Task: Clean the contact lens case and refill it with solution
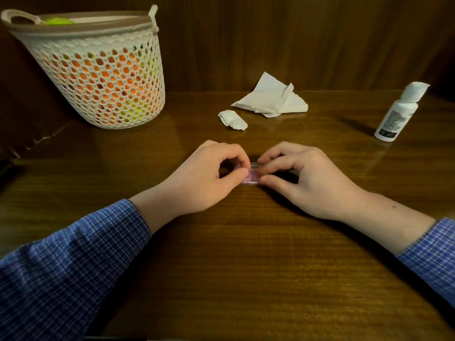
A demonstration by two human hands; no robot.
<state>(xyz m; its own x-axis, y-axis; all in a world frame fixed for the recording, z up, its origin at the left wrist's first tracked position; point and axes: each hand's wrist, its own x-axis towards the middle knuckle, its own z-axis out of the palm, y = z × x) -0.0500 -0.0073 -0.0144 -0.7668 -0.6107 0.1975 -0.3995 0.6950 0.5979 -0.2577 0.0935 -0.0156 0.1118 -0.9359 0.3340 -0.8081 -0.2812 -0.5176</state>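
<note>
Head view: my two hands pinch one small pink contact lens case [251, 178] on the wooden table [246, 267].
My left hand [206, 178] and right hand [310, 180] each grip an end with curled fingers, hiding most of it. Beyond lie two tissues, one crumpled [232, 120], one loosely unfolded [272, 98]; one white solution bottle [398, 112] stands far right, one mesh basket [98, 72] far left.

Dim, warm light; soft glare on the glossy table [246, 242]; wide-angle bending at the edges
</note>
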